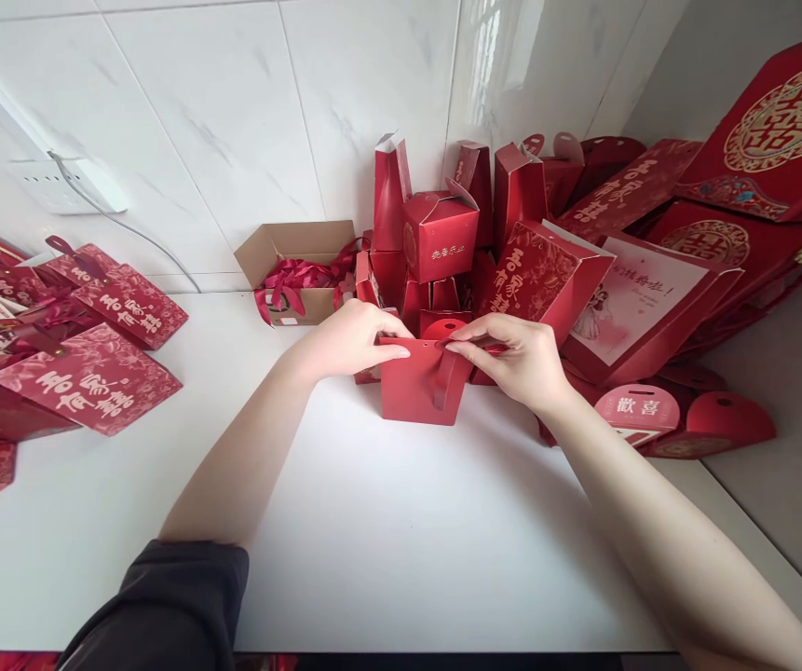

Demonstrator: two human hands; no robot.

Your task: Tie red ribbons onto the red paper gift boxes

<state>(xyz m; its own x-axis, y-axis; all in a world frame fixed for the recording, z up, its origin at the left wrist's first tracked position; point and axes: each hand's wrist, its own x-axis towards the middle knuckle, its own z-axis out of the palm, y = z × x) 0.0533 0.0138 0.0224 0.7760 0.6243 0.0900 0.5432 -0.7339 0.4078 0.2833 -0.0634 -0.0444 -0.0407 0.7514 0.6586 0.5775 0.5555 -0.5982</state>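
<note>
A plain red paper gift box (411, 391) stands on the white table (401, 540) in front of me, its top edge level with both hands. My left hand (353, 345) pinches the box's upper left edge, thumb on the near side and fingers behind it. With thumb and forefinger, my right hand (516, 359) pinches at the upper right corner, where a strap-like red strip (444, 380) hangs down the near face. Small holes show along the top edge. Whether the right fingers grip the strip or the box edge is partly hidden.
A cardboard box (295, 238) holding dark pink ribbons (303, 277) sits against the tiled wall. Red gift boxes (441, 233) crowd the back and right. Printed boxes (97, 377) with straps lie at the left. A cable runs from a wall socket (69, 186).
</note>
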